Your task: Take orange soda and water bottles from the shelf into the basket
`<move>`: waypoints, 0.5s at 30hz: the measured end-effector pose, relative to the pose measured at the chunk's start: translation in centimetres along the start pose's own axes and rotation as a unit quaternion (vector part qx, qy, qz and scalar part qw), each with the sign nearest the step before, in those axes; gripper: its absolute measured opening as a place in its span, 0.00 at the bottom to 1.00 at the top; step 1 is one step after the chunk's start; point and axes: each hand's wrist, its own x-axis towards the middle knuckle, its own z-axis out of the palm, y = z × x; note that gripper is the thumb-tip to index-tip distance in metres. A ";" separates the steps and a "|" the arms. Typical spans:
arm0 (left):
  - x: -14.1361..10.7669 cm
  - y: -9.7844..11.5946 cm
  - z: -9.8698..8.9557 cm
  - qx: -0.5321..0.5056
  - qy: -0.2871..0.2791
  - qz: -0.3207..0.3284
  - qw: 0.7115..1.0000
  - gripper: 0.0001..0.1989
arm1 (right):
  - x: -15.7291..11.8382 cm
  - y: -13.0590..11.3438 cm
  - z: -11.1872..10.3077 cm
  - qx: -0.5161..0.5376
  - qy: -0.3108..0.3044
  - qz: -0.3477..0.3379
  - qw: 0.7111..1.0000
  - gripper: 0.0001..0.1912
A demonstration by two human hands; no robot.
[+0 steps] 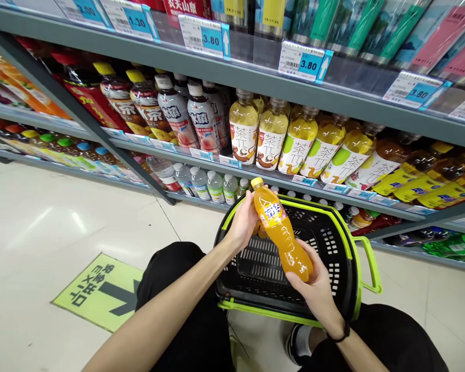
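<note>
A plastic bottle of orange soda (272, 214) with a yellow cap is tilted above the shopping basket, its cap pointing up and to the left. Around its base curl the fingers of my right hand (315, 284). My left hand (243, 221) grips the upper part near the label, with some fingers hidden behind the bottle. Under both hands stands the black shopping basket (337, 243) with a lime-green rim and handles. Something orange shows inside it, just below my left hand, partly covered.
Shelves in front hold bottled tea (269, 142), peach drinks (203, 116) and cola-dark bottles. Price tags (304, 62) line the grey shelf edge (236, 62). A green floor sign (101, 292) with an arrow lies at left. My knees flank the basket.
</note>
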 end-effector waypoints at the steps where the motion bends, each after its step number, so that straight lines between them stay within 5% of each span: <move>1: 0.1 0.1 -0.1 0.002 0.001 -0.009 1.000 0.35 | 0.0 0.1 -0.2 -0.041 0.031 -0.028 0.998 0.39; 4: 0.2 0.5 -0.2 0.003 0.000 -0.025 1.000 0.38 | 0.2 0.0 -1.0 -0.150 0.098 -0.133 0.975 0.40; 7: 0.1 0.7 -0.1 -0.001 0.001 -0.025 1.000 0.38 | 0.7 -0.3 -2.3 -0.236 0.095 -0.258 0.932 0.39; 11: -0.1 1.1 0.3 -0.011 0.006 -0.018 1.000 0.39 | 1.3 -0.7 -4.5 -0.378 0.025 -0.421 0.824 0.40; 15: -0.3 1.3 0.3 -0.013 -0.002 -0.017 1.000 0.41 | 1.5 -0.8 -6.5 -0.487 0.004 -0.493 0.721 0.39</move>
